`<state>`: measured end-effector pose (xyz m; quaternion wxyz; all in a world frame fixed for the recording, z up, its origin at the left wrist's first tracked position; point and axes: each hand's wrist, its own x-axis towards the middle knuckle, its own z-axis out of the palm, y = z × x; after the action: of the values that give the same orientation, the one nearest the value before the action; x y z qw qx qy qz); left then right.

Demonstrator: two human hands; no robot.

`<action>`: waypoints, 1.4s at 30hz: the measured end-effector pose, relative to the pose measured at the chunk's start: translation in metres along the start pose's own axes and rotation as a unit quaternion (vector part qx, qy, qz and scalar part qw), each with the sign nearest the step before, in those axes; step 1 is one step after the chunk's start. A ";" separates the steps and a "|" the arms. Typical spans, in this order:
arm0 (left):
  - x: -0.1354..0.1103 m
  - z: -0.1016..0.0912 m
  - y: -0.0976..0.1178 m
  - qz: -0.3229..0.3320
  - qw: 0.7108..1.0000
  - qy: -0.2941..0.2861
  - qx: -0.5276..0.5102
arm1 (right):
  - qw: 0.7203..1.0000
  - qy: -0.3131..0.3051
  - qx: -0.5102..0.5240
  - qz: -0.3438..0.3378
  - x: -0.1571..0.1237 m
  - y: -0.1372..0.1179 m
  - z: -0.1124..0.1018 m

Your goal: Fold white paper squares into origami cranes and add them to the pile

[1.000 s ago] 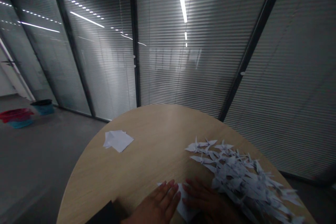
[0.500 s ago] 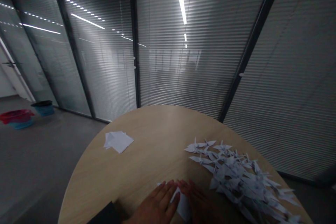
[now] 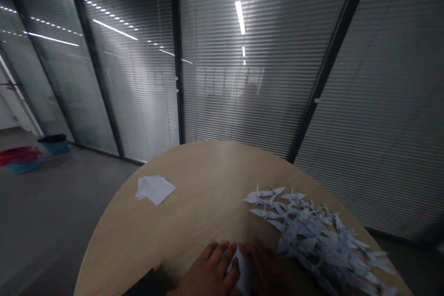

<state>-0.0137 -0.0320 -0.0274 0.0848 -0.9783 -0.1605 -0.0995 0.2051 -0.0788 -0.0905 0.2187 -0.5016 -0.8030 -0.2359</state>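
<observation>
Wooden bench [image 3: 204, 180] bears paper cranes [image 3: 312, 236], by glass partitions [image 3: 243, 78]. Left hand [image 3: 208, 274] and right hand [image 3: 274, 273] lie open on folded paper [image 3: 244, 270], grip apart.

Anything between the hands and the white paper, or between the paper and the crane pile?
Nothing separates the left hand or right hand from the white paper; both rest on it. Toward the pile of paper cranes, only the right hand lies in the way.
</observation>
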 end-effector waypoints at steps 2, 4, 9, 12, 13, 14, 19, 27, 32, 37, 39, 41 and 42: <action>0.002 0.001 0.001 0.000 1.000 -0.008 0.010 | 1.000 0.007 -0.016 -0.023 0.003 0.003 -0.008; 0.003 0.004 0.002 -0.002 1.000 0.001 0.010 | 0.998 0.020 -0.030 -0.043 0.007 0.004 -0.015; 0.002 0.008 0.002 -0.006 1.000 -0.009 0.009 | 0.997 0.043 -0.042 -0.047 0.013 -0.001 -0.021; 0.008 0.006 0.004 -0.024 0.999 -0.025 -0.014 | 0.997 0.043 -0.039 -0.047 0.014 -0.006 -0.016; 0.010 0.005 0.005 -0.030 0.999 -0.032 -0.027 | 0.998 0.044 -0.045 -0.033 0.014 -0.007 -0.014; 0.013 0.005 0.006 -0.040 0.998 -0.040 -0.040 | 0.996 0.063 -0.050 -0.027 0.015 -0.007 -0.013; 0.018 0.005 0.013 -0.071 0.994 -0.055 -0.067 | 0.991 0.056 -0.070 -0.098 0.019 -0.005 -0.020; 0.006 0.000 0.007 -0.063 0.993 -0.053 -0.090 | 0.991 0.055 -0.037 -0.112 0.021 -0.006 -0.012; -0.001 0.004 0.006 -0.089 0.993 -0.023 -0.073 | 0.993 0.050 -0.036 -0.103 0.020 -0.006 -0.012; -0.018 0.004 0.001 -0.108 0.992 0.027 -0.051 | 0.993 0.064 -0.034 -0.092 0.018 -0.006 -0.011; -0.023 0.003 -0.001 -0.101 0.993 0.030 -0.050 | 0.992 0.078 -0.049 -0.089 0.018 -0.007 -0.009; -0.025 0.002 -0.002 -0.092 0.994 0.030 -0.049 | 0.990 0.093 -0.052 -0.093 0.019 -0.007 -0.008; -0.025 0.002 -0.002 -0.092 0.994 0.032 -0.051 | 0.989 0.096 -0.048 -0.098 0.020 -0.008 -0.009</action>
<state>-0.0377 -0.0369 -0.0351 0.0304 -0.9588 -0.2414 -0.1466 0.1913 -0.0731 -0.0735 0.2460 -0.4057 -0.8114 -0.3414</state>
